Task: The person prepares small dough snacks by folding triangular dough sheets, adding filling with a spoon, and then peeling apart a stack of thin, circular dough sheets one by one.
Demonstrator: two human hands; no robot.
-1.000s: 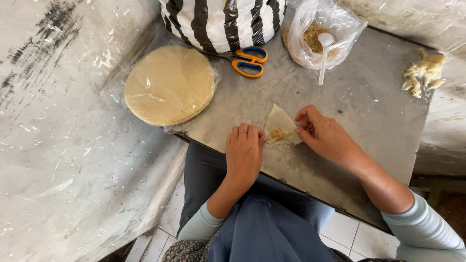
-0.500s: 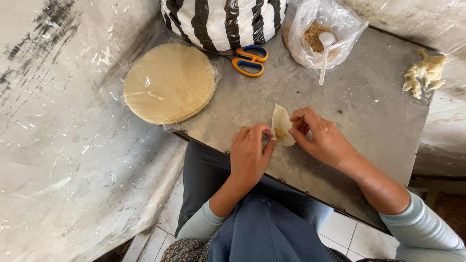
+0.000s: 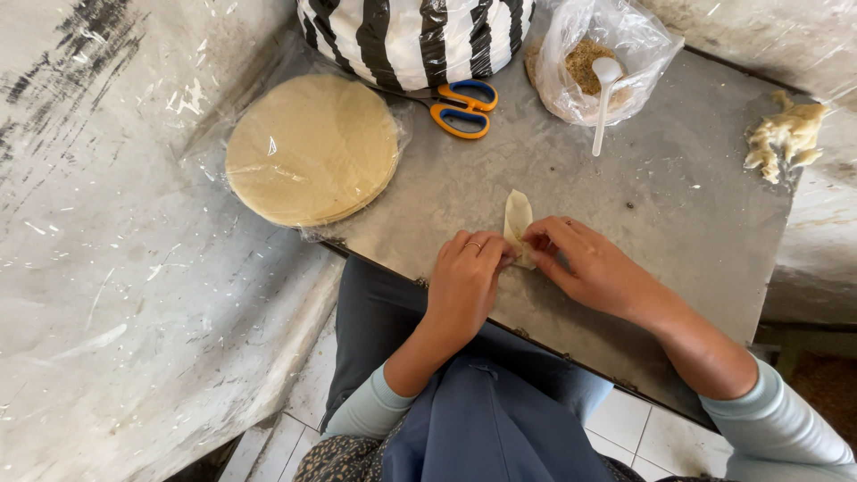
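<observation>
Wrap: folded pastry strip on the grey table, near its front edge, long axis running 12 to 6.
Left hand: at the wrap's 8 o'clock, fingertips pinching its lower end.
Right hand: at 4 o'clock, fingertips pressed on the same end; both equally near.
Wrappers: round stack, 10 o'clock.
Scissors: 12 o'clock.
Filling bag: 1 o'clock, spoon inside.

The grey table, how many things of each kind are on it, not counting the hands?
Folded pale dough wrapper: 1
Stack of round pale dough sheets under plastic: 1
Orange and blue scissors: 1
Clear plastic bag of brown filling: 1
White plastic spoon: 1
Lump of yellowish dough scraps: 1
Black and white striped bundle: 1
Total: 7
</observation>
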